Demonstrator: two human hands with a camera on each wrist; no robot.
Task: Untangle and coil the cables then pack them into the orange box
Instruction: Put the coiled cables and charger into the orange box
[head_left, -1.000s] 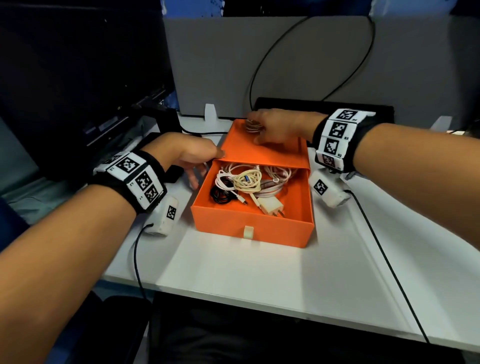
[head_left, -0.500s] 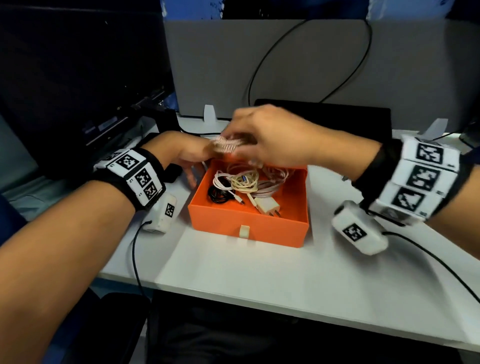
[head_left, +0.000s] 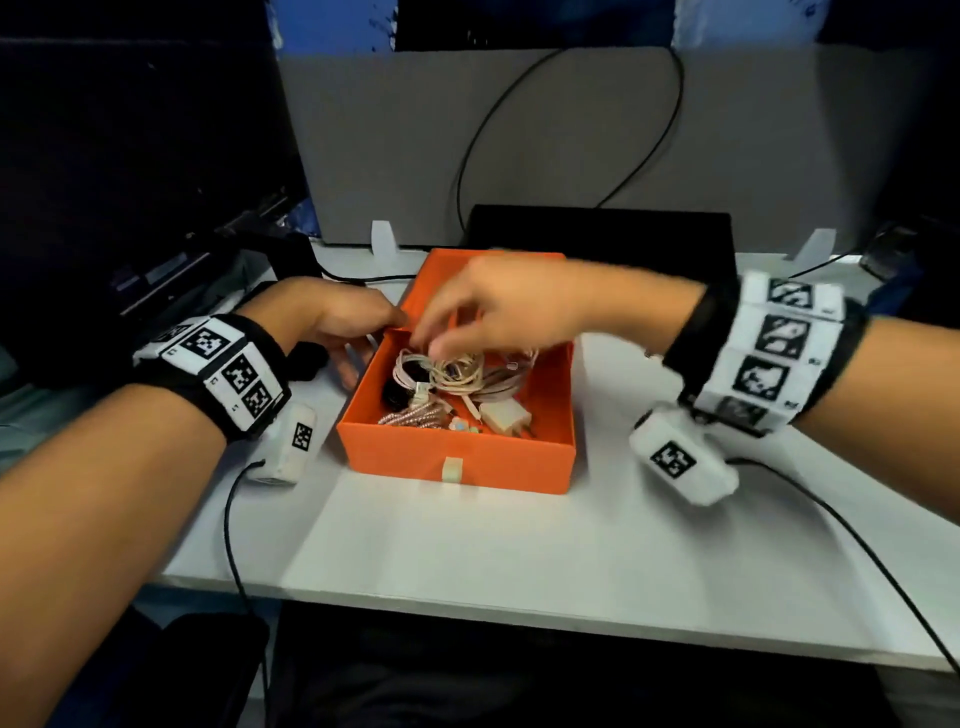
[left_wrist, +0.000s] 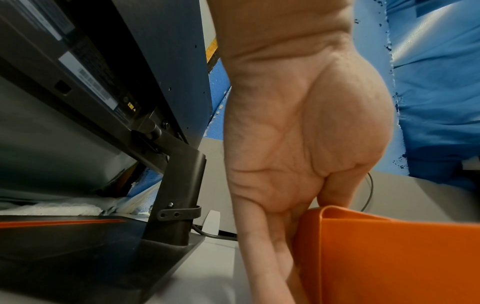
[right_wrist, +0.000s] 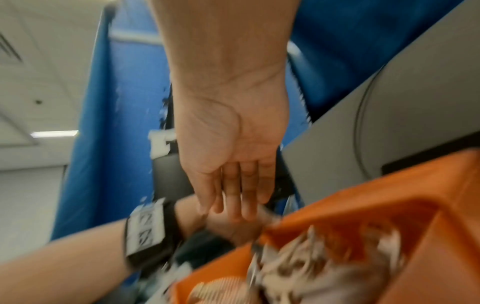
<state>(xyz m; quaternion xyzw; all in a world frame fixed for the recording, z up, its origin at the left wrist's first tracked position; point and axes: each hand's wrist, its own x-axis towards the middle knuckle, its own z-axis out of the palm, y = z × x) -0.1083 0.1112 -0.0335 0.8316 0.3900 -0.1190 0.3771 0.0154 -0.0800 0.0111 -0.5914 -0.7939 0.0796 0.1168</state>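
Bracing orange box (head_left: 457, 462) with left hand (head_left: 332, 322), thumb hooked over wall | right hand (head_left: 498, 317) slack-fingered above cables (head_left: 457, 371), empty | risk: loose coils springing out, retangling

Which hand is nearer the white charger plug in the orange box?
Right. The right hand hovers over the box interior, just beyond the white charger plug. The left hand is outside, on the orange box at its far left corner.

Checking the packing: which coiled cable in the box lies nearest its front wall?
The pink braided coil, at the orange box's front-left; the white coils sit farther back.
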